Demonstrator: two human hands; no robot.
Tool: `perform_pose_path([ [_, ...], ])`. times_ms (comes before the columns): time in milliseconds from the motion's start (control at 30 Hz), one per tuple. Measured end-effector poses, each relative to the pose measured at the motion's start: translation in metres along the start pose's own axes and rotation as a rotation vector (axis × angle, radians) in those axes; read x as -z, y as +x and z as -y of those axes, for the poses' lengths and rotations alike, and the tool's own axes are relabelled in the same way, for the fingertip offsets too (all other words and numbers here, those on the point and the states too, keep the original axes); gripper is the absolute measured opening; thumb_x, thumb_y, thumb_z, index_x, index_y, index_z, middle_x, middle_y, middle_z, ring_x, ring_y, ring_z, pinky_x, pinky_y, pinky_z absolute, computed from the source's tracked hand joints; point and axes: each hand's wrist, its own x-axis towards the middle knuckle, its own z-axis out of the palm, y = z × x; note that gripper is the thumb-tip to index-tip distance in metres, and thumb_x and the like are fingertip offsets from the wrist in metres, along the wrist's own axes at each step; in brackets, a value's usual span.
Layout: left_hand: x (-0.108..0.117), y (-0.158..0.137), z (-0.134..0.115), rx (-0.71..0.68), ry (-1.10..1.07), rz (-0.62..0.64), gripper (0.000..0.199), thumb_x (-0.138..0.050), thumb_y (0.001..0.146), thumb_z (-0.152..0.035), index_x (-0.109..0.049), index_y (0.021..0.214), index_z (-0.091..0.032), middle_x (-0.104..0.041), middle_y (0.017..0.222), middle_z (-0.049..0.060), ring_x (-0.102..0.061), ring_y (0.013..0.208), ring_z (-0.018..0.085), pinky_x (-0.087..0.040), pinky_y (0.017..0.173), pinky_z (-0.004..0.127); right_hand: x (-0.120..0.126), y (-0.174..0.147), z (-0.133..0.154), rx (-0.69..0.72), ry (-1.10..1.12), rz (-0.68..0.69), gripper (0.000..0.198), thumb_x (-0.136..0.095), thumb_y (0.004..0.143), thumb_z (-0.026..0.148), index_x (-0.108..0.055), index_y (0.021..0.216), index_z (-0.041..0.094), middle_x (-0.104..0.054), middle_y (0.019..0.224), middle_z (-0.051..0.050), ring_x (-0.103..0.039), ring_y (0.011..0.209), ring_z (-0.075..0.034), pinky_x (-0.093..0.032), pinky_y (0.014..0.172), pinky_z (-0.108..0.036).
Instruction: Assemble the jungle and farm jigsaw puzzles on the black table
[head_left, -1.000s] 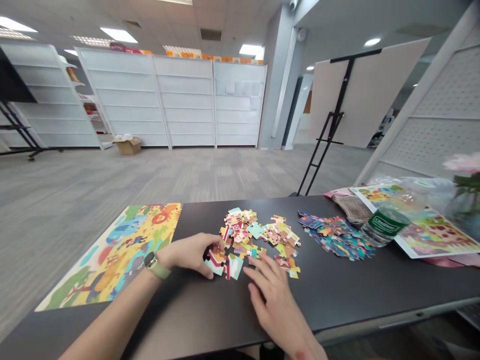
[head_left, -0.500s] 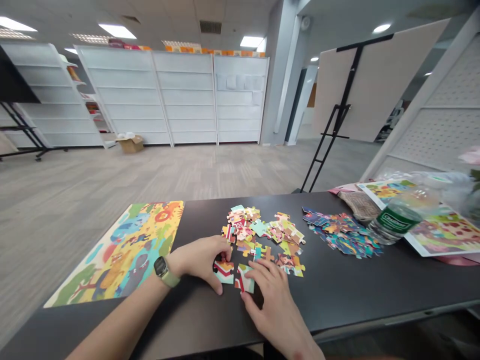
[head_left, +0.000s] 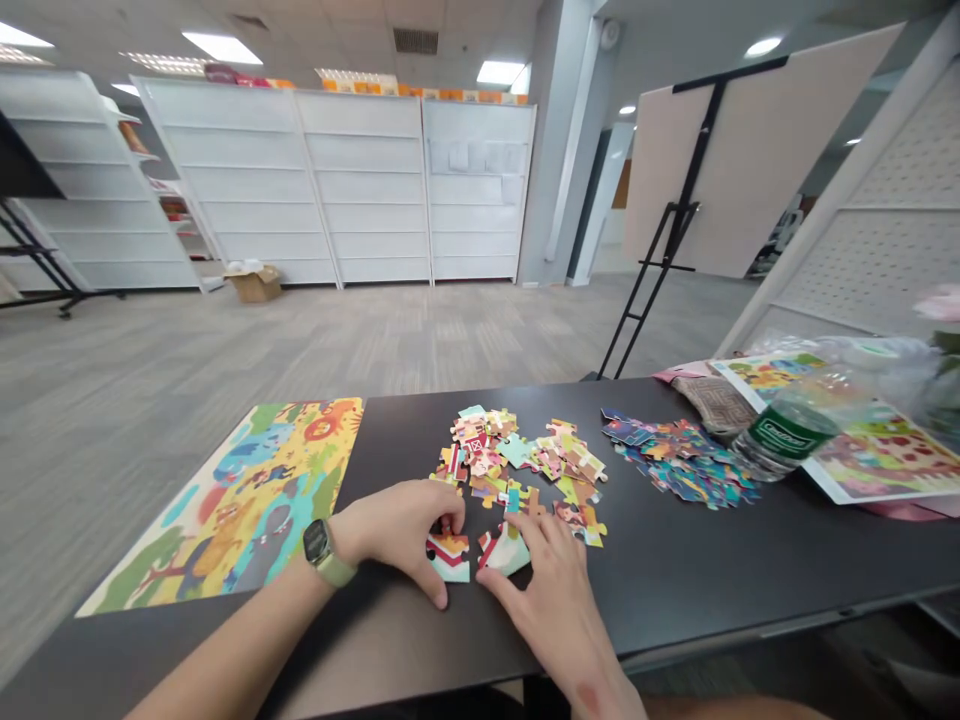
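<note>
My left hand (head_left: 405, 525), with a watch (head_left: 318, 541) on its wrist, grips a puzzle piece (head_left: 450, 560) with a red and white stripe. Its thumb lies along the near side and its fingers curl at the far side. Just right of it, my right hand (head_left: 546, 565) holds a second puzzle piece (head_left: 507, 552), red, white and pale green, between thumb and fingers. A narrow gap separates the two pieces, which sit at the table surface. Beyond both hands lies a loose heap of puzzle pieces (head_left: 487, 445). My right fingers partly cover the second piece.
A finished-looking animal picture sheet (head_left: 255, 500) lies at the left on the dark table (head_left: 675, 580). Right of the heap are a pile of blue-purple puzzle pieces (head_left: 686, 465), a water bottle (head_left: 784, 435) and another picture sheet (head_left: 885, 465). An easel (head_left: 675, 230) stands behind the table.
The piece in my right hand has turned, so its red stripe now sits at the upper left. My left hand and its piece have barely shifted. The camera view has moved slightly.
</note>
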Motion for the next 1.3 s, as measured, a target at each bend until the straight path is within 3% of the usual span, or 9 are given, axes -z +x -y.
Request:
perform_pose_path([
  [267, -0.009, 0.004, -0.006, -0.027, 0.082, -0.04, 0.06, -0.081, 0.057, -0.069, -0.053, 0.081, -0.021, -0.058, 0.079, 0.0, -0.049, 0.066, 0.016, -0.03, 0.058, 0.025, -0.003, -0.001, 0.0, 0.02, -0.065, 0.054, 0.051, -0.08, 0.074, 0.049, -0.064, 0.115, 0.024, -0.069, 0.116, -0.01, -0.056, 0.114, -0.038, -0.041, 0.098, -0.055],
  [433, -0.011, 0.005, -0.005, -0.06, 0.072, -0.074, 0.058, -0.082, 0.059, -0.067, -0.055, 0.083, -0.021, -0.058, 0.083, 0.0, -0.052, 0.07, 0.016, -0.032, 0.06, 0.026, 0.006, 0.0, 0.007, 0.036, -0.042, 0.101, 0.02, -0.06, 0.09, 0.034, -0.064, 0.107, 0.024, -0.067, 0.107, -0.008, -0.057, 0.106, -0.031, -0.04, 0.097, -0.053],
  [667, -0.01, 0.006, -0.007, -0.062, 0.055, -0.066, 0.057, -0.082, 0.06, -0.066, -0.054, 0.079, -0.02, -0.057, 0.079, -0.002, -0.05, 0.068, 0.015, -0.029, 0.058, 0.025, 0.015, 0.004, 0.012, 0.009, 0.02, 0.181, 0.006, -0.061, 0.087, 0.025, -0.061, 0.093, 0.024, -0.063, 0.097, -0.004, -0.056, 0.097, -0.026, -0.039, 0.094, -0.047],
  [900, -0.012, 0.007, -0.008, -0.043, 0.019, -0.049, 0.056, -0.082, 0.061, -0.065, -0.056, 0.082, -0.02, -0.06, 0.079, -0.002, -0.05, 0.068, 0.015, -0.03, 0.058, 0.024, 0.014, 0.008, 0.01, -0.052, 0.059, 0.219, 0.019, -0.072, 0.083, 0.032, -0.056, 0.089, 0.024, -0.063, 0.093, -0.002, -0.056, 0.094, -0.026, -0.04, 0.089, -0.042],
  [1133, -0.015, 0.008, -0.007, -0.048, 0.013, -0.064, 0.056, -0.083, 0.06, -0.064, -0.056, 0.082, -0.02, -0.059, 0.079, -0.003, -0.05, 0.068, 0.014, -0.031, 0.059, 0.024, 0.013, 0.007, 0.013, -0.037, 0.078, 0.191, 0.019, -0.075, 0.079, 0.032, -0.06, 0.087, 0.024, -0.062, 0.094, -0.002, -0.056, 0.097, -0.026, -0.035, 0.1, -0.047],
  [1300, -0.014, 0.008, -0.007, -0.063, -0.024, -0.061, 0.054, -0.085, 0.061, -0.062, -0.06, 0.084, -0.02, -0.06, 0.081, -0.002, -0.052, 0.07, 0.015, -0.034, 0.061, 0.024, 0.016, 0.008, 0.015, -0.047, 0.099, 0.181, 0.018, -0.077, 0.077, 0.031, -0.063, 0.087, 0.024, -0.062, 0.094, -0.002, -0.056, 0.096, -0.026, -0.037, 0.096, -0.045],
])
